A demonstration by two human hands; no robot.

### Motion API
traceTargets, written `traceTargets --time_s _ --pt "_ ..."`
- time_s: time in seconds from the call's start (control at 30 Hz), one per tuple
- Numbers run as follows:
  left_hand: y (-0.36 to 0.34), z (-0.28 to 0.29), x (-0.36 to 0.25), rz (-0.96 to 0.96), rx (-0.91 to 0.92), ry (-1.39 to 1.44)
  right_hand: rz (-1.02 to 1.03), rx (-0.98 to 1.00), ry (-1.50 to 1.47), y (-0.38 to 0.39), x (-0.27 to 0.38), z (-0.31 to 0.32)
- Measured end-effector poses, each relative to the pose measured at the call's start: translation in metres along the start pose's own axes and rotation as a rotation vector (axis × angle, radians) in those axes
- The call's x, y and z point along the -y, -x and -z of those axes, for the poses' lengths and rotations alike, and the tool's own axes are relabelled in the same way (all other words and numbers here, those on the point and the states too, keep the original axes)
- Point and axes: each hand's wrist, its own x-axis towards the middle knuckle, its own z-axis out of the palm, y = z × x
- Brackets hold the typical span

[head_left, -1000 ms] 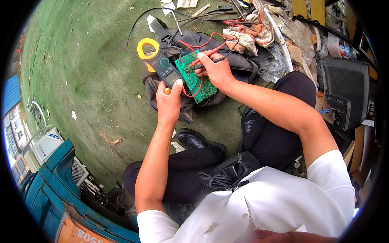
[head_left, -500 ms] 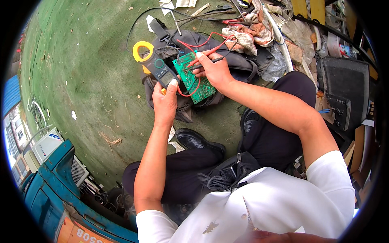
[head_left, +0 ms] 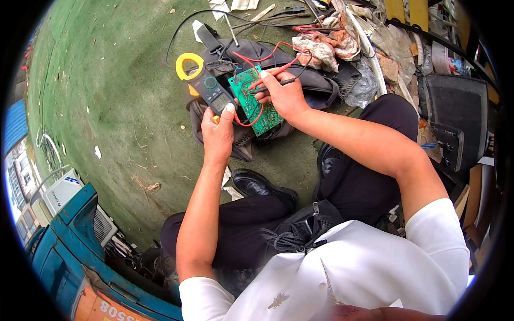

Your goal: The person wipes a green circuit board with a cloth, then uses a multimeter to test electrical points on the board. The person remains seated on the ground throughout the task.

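Note:
My left hand (head_left: 218,132) is closed around the lower end of a clamp meter (head_left: 210,88), dark grey with a yellow ring jaw and a small grey display. To its right a green circuit board (head_left: 266,120) lies tilted on a dark grey bag (head_left: 316,85). My right hand (head_left: 285,97) pinches two test probes together, a red probe (head_left: 276,70) and a black probe (head_left: 274,85), over the upper part of the board. Their tips point down at its face; whether they touch cannot be made out. A red lead (head_left: 251,125) loops from the meter across the board.
Crumpled stained cloths (head_left: 326,45), a clear plastic bag (head_left: 362,88) and a white pipe (head_left: 375,59) lie beyond the bag to the right. A black panel (head_left: 458,117) stands at far right. Teal metalwork (head_left: 80,241) and a white boxed unit (head_left: 61,191) occupy the lower left.
Almost nothing differs. The probes and my right hand have shifted very slightly over the board; my left hand keeps its hold on the clamp meter.

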Motion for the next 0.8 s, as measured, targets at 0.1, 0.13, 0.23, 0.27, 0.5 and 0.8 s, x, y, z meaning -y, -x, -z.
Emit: traceTargets --time_s 0.1,0.13,0.23,0.27,0.5,0.8 --pt "0.0006 0.0006 -0.0006 0.001 0.005 -0.005 -0.003 0.003 0.0 0.0008 0.0017 -0.0003" --pt "0.0007 0.0006 -0.0005 0.001 0.006 -0.006 -0.004 0.005 0.0 0.0007 0.0017 0.0" --pt "0.0006 0.0007 -0.0004 -0.001 0.006 -0.007 0.02 -0.023 -0.063 0.0002 0.0005 -0.0039" --pt "0.0005 0.0008 -0.0002 -0.001 0.005 -0.006 0.019 -0.023 -0.062 0.0006 0.0012 -0.0043" --pt "-0.0004 0.0006 0.0017 0.0 0.005 -0.009 0.021 -0.031 -0.059 0.0013 0.0021 -0.0037" --pt "0.0 0.0008 0.0016 -0.004 0.003 -0.005 0.023 -0.024 -0.06 0.0006 0.0 -0.0036"
